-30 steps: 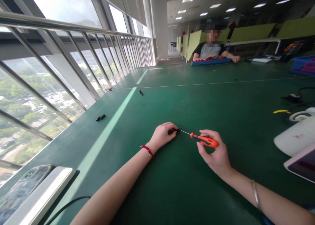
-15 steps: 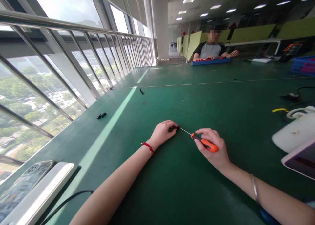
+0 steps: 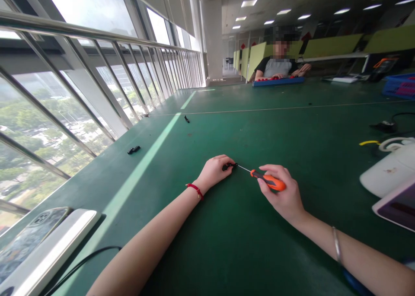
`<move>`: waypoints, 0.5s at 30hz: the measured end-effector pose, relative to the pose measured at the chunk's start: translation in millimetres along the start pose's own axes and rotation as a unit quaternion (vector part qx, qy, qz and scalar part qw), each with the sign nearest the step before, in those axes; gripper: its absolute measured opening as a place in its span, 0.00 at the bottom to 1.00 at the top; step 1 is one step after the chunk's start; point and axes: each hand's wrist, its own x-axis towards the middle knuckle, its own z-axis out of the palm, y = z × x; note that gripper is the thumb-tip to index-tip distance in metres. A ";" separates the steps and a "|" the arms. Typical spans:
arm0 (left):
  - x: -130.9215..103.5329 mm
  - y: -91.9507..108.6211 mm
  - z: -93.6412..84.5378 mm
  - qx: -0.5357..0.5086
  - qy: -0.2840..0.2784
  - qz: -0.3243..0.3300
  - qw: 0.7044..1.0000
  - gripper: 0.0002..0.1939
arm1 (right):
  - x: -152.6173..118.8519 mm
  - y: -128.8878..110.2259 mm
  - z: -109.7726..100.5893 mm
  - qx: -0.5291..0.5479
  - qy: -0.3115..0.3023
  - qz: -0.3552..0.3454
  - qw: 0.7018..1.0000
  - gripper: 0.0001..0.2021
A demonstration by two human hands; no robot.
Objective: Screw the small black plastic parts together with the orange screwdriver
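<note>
Near the middle of the green table (image 3: 227, 132), my left hand (image 3: 215, 170) pinches a small black part (image 3: 228, 166) between thumb and fingers. My right hand (image 3: 283, 192) is closed around the orange and black handle of a screwdriver (image 3: 272, 182). Its thin shaft points left, and the tip meets the right end of the black part. The exact contact is too small to make out. Two more black pieces lie farther off: one (image 3: 133, 150) to the left and a smaller one (image 3: 186, 119) beyond it.
A phone (image 3: 35, 231), a white slab-like device (image 3: 55, 253) and a black cable (image 3: 84, 261) lie at lower left. On the right are a white mug (image 3: 391, 170), a tablet (image 3: 397, 205) and a blue basket (image 3: 398, 87). Across the table sits a person (image 3: 279, 66) behind a blue tray (image 3: 278, 82).
The screwdriver handle has shifted slightly up and left with my right hand, and its shaft lies a little flatter. My left hand and the black part appear slightly higher in view.
</note>
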 end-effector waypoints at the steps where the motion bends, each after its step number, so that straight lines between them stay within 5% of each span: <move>1: 0.0 -0.3 0.6 0.003 0.001 0.002 1.000 0.10 | -0.1 -0.6 0.3 -0.007 0.017 -0.001 1.000 0.12; 3: -0.3 -0.7 1.3 0.009 0.001 0.006 1.000 0.10 | 0.0 -2.1 0.5 -0.029 0.034 -0.008 0.999 0.15; 8: -1.1 0.6 0.3 0.015 -0.004 0.007 1.000 0.10 | -0.6 -3.2 0.0 -0.035 -0.015 -0.030 0.999 0.05; 15: -1.2 2.3 -0.7 0.012 -0.006 0.006 1.000 0.12 | -1.3 1.1 0.8 -0.007 0.014 -0.017 1.000 0.14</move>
